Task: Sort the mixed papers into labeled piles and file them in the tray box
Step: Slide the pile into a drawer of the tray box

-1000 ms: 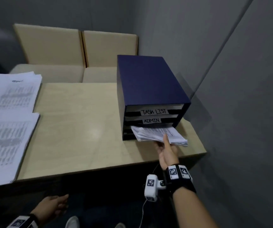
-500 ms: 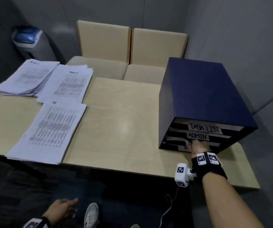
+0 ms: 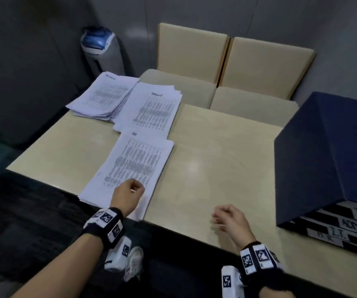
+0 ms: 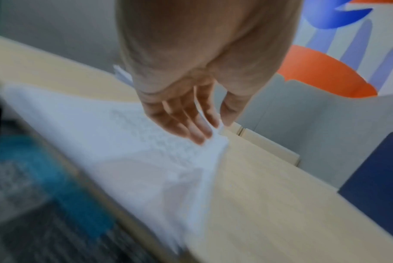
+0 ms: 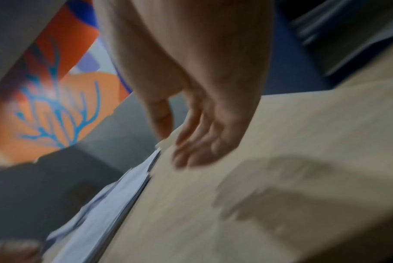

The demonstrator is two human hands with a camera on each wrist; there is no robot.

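Three white paper piles lie on the pale table [image 3: 216, 147]. The nearest is the HR pile [image 3: 134, 162], behind it the task list pile [image 3: 151, 108], and a third pile [image 3: 102, 97] sits at the far left. My left hand [image 3: 134, 188] is on the HR pile's [image 4: 123, 142] near right corner, and the left hand [image 4: 213, 129] pinches the raised corner between thumb and fingers. My right hand [image 3: 220, 218] hovers over bare table with relaxed fingers and holds nothing; the blurred right wrist view shows the right hand [image 5: 180, 147] the same. The dark blue tray box [image 3: 323, 158] stands at the right with its labelled drawers pushed in.
Two beige chairs [image 3: 227, 67] stand behind the table. A grey bin with a blue lid [image 3: 100, 48] is at the back left. Grey walls close in the right side and the back. The table's front edge runs just under both wrists.
My right hand has left the tray box front and moved left over the table. My left hand has come up from below the table onto the HR pile. The view turned left.
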